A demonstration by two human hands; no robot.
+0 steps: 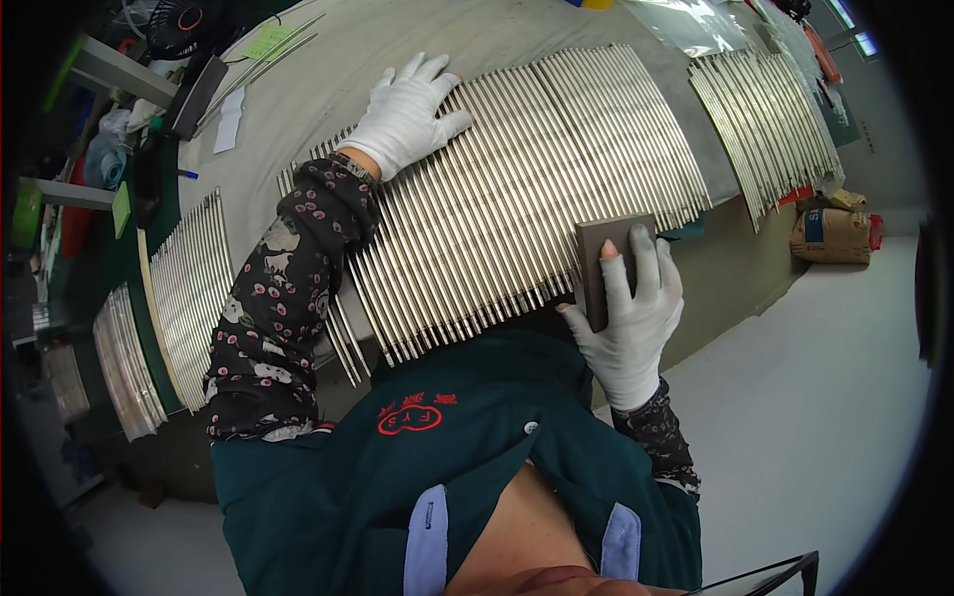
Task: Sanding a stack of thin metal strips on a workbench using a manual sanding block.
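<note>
While the left hand [405, 114] lies flat on metal rods [527, 189] covering the workbench [397, 50], the right hand [631, 313] grips a grey block [608, 263].

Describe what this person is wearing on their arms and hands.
Both hands wear white knit gloves: left hand, right hand. One right fingertip pokes out of its glove. Dark oversleeves with a small red-and-white print cover both forearms, over a dark green jacket.

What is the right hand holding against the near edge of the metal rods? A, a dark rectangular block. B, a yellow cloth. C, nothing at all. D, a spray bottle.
A: the gloved right hand grips a dark rectangular block at the near edge of the row of metal rods, while the left hand lies flat on them.
</note>
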